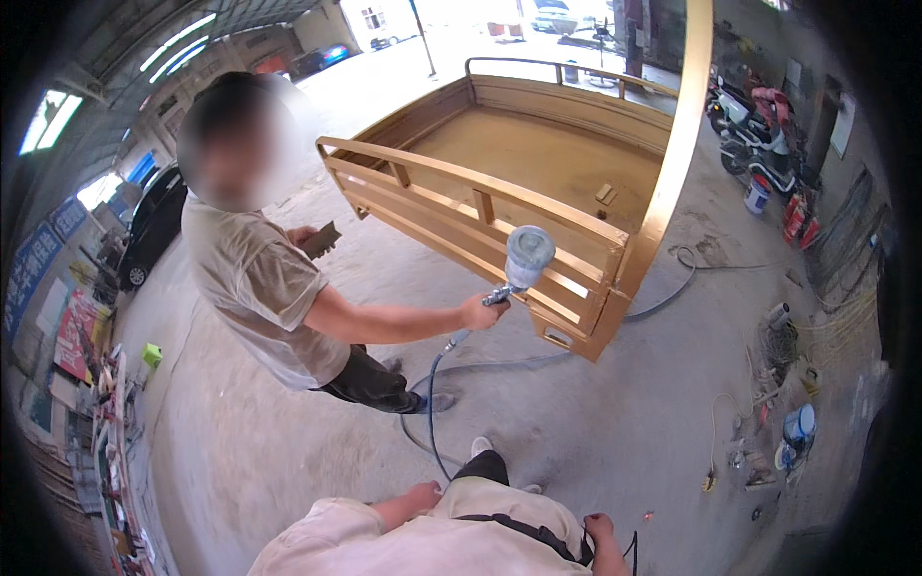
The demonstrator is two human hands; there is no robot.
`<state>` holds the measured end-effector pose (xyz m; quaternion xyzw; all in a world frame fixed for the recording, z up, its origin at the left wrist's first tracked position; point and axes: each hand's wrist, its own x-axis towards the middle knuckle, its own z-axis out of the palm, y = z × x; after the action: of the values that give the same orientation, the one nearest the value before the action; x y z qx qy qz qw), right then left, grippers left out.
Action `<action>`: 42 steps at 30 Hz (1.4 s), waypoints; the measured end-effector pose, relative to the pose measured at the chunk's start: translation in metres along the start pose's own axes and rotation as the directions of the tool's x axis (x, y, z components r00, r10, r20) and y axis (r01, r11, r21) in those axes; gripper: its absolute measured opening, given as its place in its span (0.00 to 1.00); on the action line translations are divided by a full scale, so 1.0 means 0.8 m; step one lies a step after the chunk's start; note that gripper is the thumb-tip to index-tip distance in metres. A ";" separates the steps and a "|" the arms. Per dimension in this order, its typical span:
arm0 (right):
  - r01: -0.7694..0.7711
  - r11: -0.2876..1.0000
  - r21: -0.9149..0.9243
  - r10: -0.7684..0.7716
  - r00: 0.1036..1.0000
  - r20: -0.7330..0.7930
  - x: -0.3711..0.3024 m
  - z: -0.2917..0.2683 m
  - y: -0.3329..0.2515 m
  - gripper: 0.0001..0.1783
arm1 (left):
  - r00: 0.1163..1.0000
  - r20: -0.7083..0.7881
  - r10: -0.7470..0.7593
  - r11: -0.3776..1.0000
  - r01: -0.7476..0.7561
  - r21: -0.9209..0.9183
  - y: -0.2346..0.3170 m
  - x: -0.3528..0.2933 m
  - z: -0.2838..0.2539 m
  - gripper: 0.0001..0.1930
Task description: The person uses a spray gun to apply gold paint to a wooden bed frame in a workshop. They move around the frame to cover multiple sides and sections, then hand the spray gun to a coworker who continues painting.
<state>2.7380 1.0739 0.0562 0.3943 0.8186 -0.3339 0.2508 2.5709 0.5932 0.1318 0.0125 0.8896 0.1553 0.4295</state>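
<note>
My left hand [423,496] is low at my left side, its fingers curled close to a dark air hose [433,413]. My right hand [597,525] is closed beside a black strap [519,527] at my waist; whatever is in either hand is hidden. Ahead on the left, a co-worker [269,278] holds a spray gun [498,294] with a grey cup [529,257] on top. The co-worker's other hand holds a flat brown piece [322,240]. The gun is beside the corner of a gold-coloured cargo bed [567,317] with railed sides.
A grey hose [672,294] trails across the concrete floor. Along the right wall are a parked scooter [759,130], a white bucket [758,194], a blue bucket [798,422] and coiled cables [776,341]. A black car [152,226] stands at left, near cluttered shelving [110,461].
</note>
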 end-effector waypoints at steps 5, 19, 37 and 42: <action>0.014 1.000 -0.004 -0.014 0.999 0.035 -0.006 0.003 -0.003 0.21 | 1.000 0.010 0.028 0.997 -0.029 0.066 -0.038 0.025 0.024 0.23; 0.020 1.000 0.012 -0.019 1.000 -0.013 0.000 0.009 0.001 0.20 | 0.999 0.040 -0.022 0.997 0.019 0.074 -0.013 0.000 0.000 0.28; 0.226 0.974 -0.030 -0.220 0.968 0.124 0.057 0.031 0.030 0.22 | 1.000 0.000 0.011 0.997 -0.011 0.073 -0.038 0.027 0.020 0.25; 0.253 0.966 -0.048 -0.243 0.958 0.153 0.069 0.050 0.047 0.22 | 1.000 -0.019 -0.017 0.998 0.018 0.068 -0.031 0.013 0.019 0.27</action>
<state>2.7434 1.0886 -0.0203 0.2546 0.8517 -0.3629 0.2793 2.5787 0.5753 0.1080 0.0178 0.8983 0.1212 0.4219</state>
